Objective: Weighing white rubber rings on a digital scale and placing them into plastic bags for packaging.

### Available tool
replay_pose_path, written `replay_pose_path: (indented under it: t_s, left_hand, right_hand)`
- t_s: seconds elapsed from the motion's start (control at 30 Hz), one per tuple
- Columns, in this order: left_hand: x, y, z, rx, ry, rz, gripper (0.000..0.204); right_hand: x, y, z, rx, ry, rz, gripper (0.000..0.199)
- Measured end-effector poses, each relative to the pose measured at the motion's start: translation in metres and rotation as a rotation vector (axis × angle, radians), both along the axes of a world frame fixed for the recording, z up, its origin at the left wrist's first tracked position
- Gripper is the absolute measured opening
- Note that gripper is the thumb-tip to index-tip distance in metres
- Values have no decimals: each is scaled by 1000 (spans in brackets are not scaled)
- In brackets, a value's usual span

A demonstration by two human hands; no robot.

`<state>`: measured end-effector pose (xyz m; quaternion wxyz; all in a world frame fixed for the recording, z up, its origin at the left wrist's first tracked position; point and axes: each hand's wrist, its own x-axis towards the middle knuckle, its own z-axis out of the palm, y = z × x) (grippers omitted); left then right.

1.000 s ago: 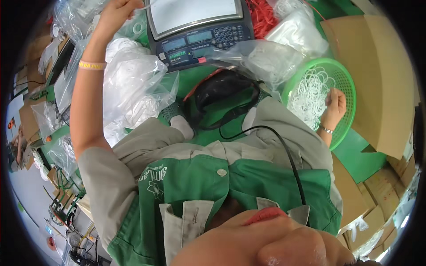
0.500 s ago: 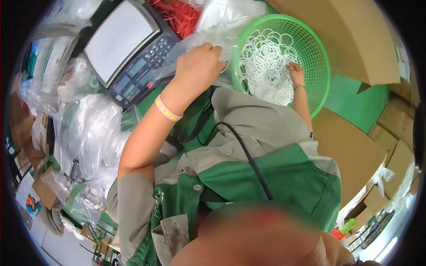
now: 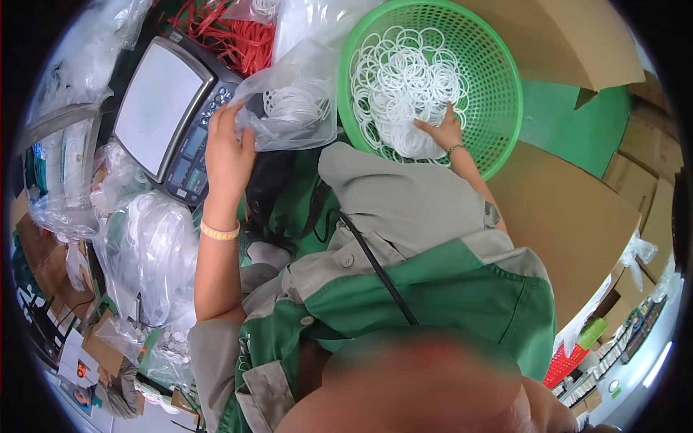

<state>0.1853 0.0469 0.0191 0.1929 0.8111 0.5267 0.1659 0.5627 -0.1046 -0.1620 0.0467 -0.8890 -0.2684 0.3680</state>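
My left hand (image 3: pixel 227 151) grips the edge of a clear plastic bag (image 3: pixel 292 108) that holds some white rings, next to a digital scale (image 3: pixel 170 115). My right hand (image 3: pixel 440 132) reaches into a round green basket (image 3: pixel 505 79) and rests with spread fingers on a heap of thin white rings (image 3: pixel 404 79). Whether it has any ring pinched is hidden by the fingers. The bag lies between the scale and the basket's left rim.
Red bands (image 3: pixel 227 36) lie piled behind the scale. Bags of white parts (image 3: pixel 155 252) crowd the left side. Brown cardboard (image 3: pixel 570 209) lies right of the basket, on a green surface (image 3: pixel 577 126). A black pouch (image 3: pixel 271 187) sits under the bag.
The view swung right, bringing the basket to the top centre. My left hand came down from behind the scale onto the plastic bag. My right hand stayed in the basket.
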Motion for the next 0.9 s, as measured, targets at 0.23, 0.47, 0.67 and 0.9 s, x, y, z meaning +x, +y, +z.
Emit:
replay_pose_path:
  t_s: [0.23,0.47,0.67,0.9]
  left_hand:
    - [-13,-9,0,-57,-87,66,39]
    - [-10,-10,3,-177,-192,110,38]
    - [-27,-15,7,-26,-125,68,40]
    - [-6,-33,-4,-185,-325,-1,44]
  right_hand:
    - [-6,6,-3,-67,45,245,121]
    - [-6,15,12,185,344,-69,116]
    - [-11,18,-17,255,493,-157,96]
    - [13,19,-20,247,414,-46,89]
